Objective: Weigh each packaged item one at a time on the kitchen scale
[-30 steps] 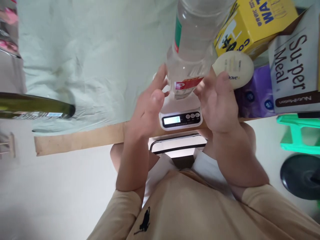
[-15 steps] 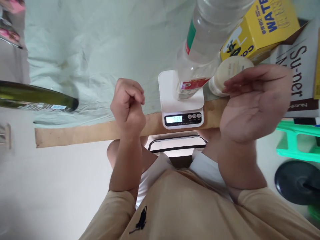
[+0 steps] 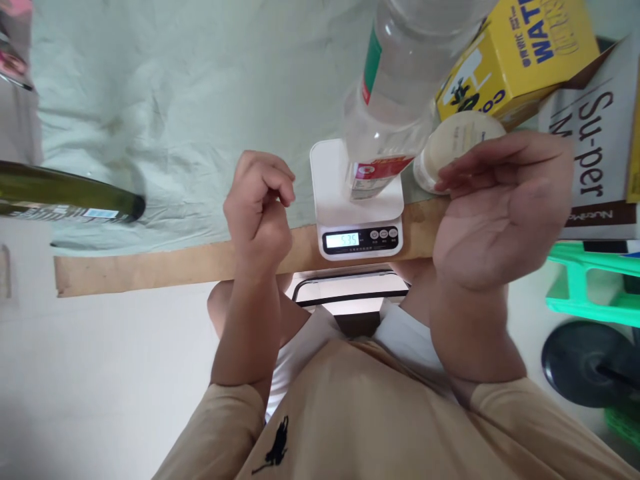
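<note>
Drawn back from the sides of the clear plastic bottle (image 3: pixel 400 100) since one second ago, the left hand (image 3: pixel 260 207) and the right hand (image 3: pixel 505 207) are now staying apart from it, much as they were doing half a second ago; the bottle is standing on the white platform of a digital kitchen scale (image 3: pixel 330 180), whose lit display (image 3: pixel 343 240) is showing what looks like 535, where a second ago it was seemingly showing 0; the left hand is curling its fingers together into a loose fist, to the left of the scale; the right hand is turning its palm upward and inward, its fingers extending close together, their tips overlapping the round Dove jar (image 3: pixel 460 137) in the view, though whether they are touching it I cannot tell; beyond the jar a yellow box (image 3: pixel 520 60) is sitting, and a box lettered Su-per (image 3: pixel 597 143) is standing at the right, partly hidden by the right hand; a green bottle (image 3: pixel 65 193) is reaching in from the left edge; pale green cloth (image 3: pixel 175 100) is covering the table; a brown strip (image 3: pixel 150 268) is running along its near edge, under the scale's front.
</note>
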A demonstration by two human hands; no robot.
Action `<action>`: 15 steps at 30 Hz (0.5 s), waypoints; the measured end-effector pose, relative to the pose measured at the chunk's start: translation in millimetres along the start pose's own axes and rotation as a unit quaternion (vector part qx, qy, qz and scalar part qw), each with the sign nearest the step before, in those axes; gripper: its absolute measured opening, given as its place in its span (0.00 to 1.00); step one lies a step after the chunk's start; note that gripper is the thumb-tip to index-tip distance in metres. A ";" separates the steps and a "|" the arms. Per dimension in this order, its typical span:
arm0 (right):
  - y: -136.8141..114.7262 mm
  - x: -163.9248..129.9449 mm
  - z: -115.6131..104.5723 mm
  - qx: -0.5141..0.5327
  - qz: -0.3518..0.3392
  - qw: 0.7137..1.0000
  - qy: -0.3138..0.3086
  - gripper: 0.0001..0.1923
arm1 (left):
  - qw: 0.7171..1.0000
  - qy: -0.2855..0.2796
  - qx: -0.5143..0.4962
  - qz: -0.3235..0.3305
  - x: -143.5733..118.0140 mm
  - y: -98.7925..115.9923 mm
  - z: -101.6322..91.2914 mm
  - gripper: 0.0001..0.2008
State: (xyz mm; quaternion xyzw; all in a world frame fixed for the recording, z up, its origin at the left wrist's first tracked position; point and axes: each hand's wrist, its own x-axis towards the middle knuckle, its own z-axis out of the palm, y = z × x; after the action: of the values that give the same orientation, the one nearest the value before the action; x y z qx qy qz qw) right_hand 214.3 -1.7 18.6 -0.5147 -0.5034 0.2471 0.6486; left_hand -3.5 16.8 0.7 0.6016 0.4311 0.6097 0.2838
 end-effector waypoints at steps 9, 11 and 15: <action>-5.7 0.5 -1.3 0.029 0.016 0.999 -0.009 0.15 | 0.996 -0.040 -0.006 -0.077 -3.8 -1.2 7.0 0.23; -7.8 -0.1 -2.6 0.036 0.017 0.999 -0.022 0.15 | 0.997 -0.033 0.007 -0.067 -3.7 -4.2 8.4 0.18; -13.0 -2.0 -6.6 0.130 0.070 0.980 -0.131 0.22 | 0.998 -0.009 0.031 -0.049 -2.8 -8.7 9.7 0.06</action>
State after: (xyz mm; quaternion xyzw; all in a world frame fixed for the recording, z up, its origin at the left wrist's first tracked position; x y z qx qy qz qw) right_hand 216.9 -10.7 30.0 -0.4235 -0.5101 0.4205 0.6194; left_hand 4.8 20.2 -9.1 0.5940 0.4761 0.5757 0.2985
